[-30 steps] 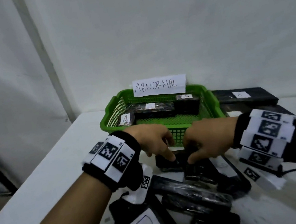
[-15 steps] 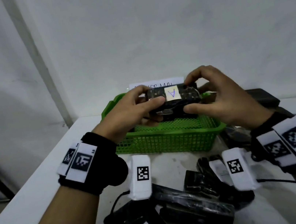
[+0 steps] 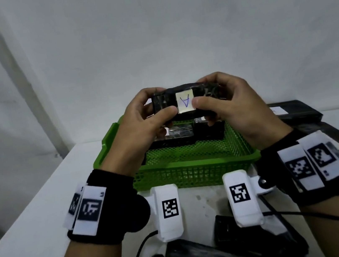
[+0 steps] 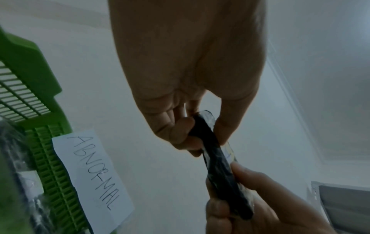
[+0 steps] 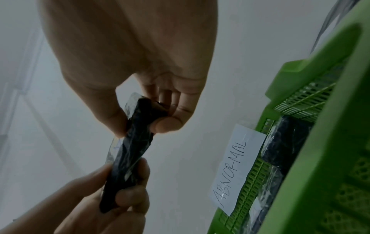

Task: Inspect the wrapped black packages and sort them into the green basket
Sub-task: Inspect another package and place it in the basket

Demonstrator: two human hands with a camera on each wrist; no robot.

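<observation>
Dim, flat, diffuse light; soft shadows, no glare. Head view bends at edges. Wrist views soft, noisy, blurred near-field.

Head view: high behind both wrists, facing forward and down, medium range; takes in left hand (image 3: 141,121), right hand (image 3: 233,105), black package (image 3: 164,102) between them, green basket (image 3: 192,169) below hands, white surface (image 3: 23,216).

Left wrist view: very close, under left hand (image 4: 190,63), looking along palm past fingers, tilted up toward wall.

Right wrist view: mirror arrangement under right hand (image 5: 140,55).

Shared by all three: held package, basket. Both wrist views share ABNORMAL sign (image 4: 92,174).
</observation>
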